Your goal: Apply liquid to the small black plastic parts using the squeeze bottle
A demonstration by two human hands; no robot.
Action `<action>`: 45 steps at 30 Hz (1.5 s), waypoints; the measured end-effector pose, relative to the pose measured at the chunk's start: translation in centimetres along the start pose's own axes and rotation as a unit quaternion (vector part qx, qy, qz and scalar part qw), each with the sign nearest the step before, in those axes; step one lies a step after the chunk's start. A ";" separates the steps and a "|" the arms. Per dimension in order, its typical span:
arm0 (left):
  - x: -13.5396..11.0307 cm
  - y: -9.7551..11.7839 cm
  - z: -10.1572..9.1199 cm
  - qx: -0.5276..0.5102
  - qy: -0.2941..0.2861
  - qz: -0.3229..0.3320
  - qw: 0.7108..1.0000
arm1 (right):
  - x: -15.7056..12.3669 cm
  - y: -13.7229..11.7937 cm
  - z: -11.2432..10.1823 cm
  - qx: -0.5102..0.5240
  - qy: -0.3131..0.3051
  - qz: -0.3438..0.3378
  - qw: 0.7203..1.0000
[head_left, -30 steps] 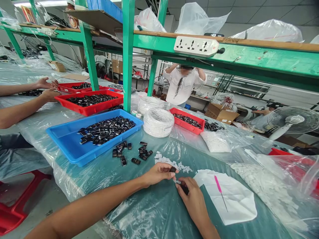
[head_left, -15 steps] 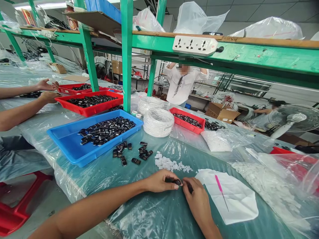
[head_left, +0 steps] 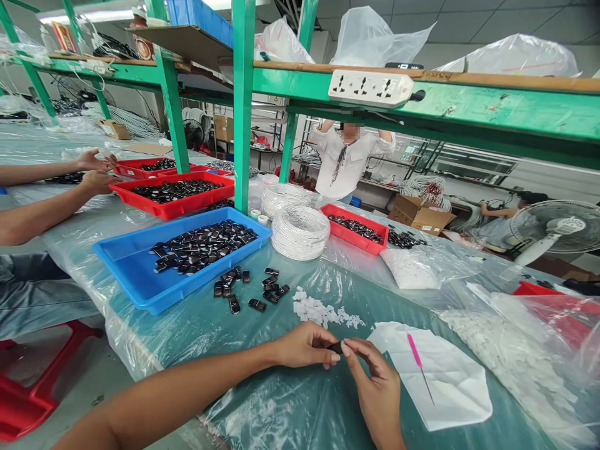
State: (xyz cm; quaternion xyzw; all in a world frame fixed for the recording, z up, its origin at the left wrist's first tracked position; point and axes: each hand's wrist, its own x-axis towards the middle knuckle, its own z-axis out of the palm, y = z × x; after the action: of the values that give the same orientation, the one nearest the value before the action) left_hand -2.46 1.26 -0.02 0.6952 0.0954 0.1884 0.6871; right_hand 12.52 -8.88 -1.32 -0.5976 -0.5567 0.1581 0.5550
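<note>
Between my two hands is a small black plastic case [head_left: 334,347], partly covered by fingers. My left hand [head_left: 304,345] grips it between thumb and bent forefinger. The fingertips of my right hand [head_left: 372,369] pinch its right end; whether they hold a smaller part there, I cannot tell. Just beyond my hands lies a heap of small white pieces [head_left: 323,310]. Several loose black cases [head_left: 257,304] rest farther left. A pink-handled pick [head_left: 415,351] with a thin metal shaft lies on a white sheet [head_left: 462,400] to the right of my right hand.
A blue tray [head_left: 122,265] of black cases stands at the left, with red trays [head_left: 154,209] behind it. Coiled white cable [head_left: 300,232] stands near a green post [head_left: 242,125]. A bag of white pieces [head_left: 407,269] lies right. A co-worker's hands [head_left: 96,172] are at far left.
My right hand has turned, its fingers now extended and pinching the black case's end, where they were curled beside it. The left hand keeps its grip. The view has shifted slightly.
</note>
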 end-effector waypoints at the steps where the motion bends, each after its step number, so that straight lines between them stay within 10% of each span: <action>1: 0.0 0.0 0.0 0.006 -0.002 -0.002 1.000 | 0.0 0.0 0.0 -0.002 -0.001 -0.001 1.000; 23: -0.1 0.3 -0.1 -0.058 0.027 -0.030 0.997 | -0.2 -0.9 0.6 0.082 -0.100 0.069 0.989; 35: 0.1 0.4 -0.2 -0.042 0.095 -0.008 0.995 | 1.4 2.8 -0.1 -0.283 -0.120 -0.009 0.952; 45: 0.0 0.5 -0.1 -0.065 0.102 -0.011 0.993 | 1.9 2.4 -0.8 -0.347 -0.071 -0.053 0.934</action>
State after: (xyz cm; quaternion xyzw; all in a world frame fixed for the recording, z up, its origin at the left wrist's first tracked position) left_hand -2.57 1.37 0.46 0.6254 0.1601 0.2564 0.7194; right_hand 14.97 -7.14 -2.21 -0.7101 -0.6454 -0.0323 0.2796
